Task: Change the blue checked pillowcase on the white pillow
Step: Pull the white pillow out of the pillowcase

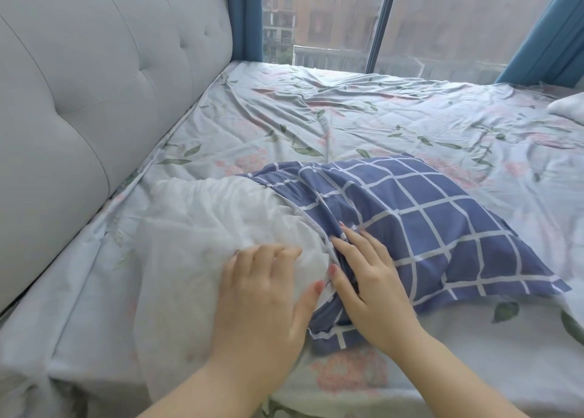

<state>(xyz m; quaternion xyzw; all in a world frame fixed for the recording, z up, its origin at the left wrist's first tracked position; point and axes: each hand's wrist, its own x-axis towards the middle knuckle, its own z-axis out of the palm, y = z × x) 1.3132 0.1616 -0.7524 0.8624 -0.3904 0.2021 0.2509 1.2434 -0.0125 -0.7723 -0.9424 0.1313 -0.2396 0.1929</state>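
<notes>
Fabric mid-step: blue checked pillowcase (426, 215) half over white pillow (205, 221). L hand (262, 294) fingers clench pillow; R hand (369, 288) fingers pinch hem (330, 248) beside them. Next, prob: pull hem vs held pillow.

Blue checked pillowcase (426, 221): dark blue, white grid lines. Partly off, covers only right part of pillow. Open edge bunched in folds across pillow's middle; right corners lie flat, limp on bed (347, 117).
White pillow (205, 228): soft, wrinkled. Left half bare, protrudes from case opening. Lies on bed near headboard (94, 85).
</notes>
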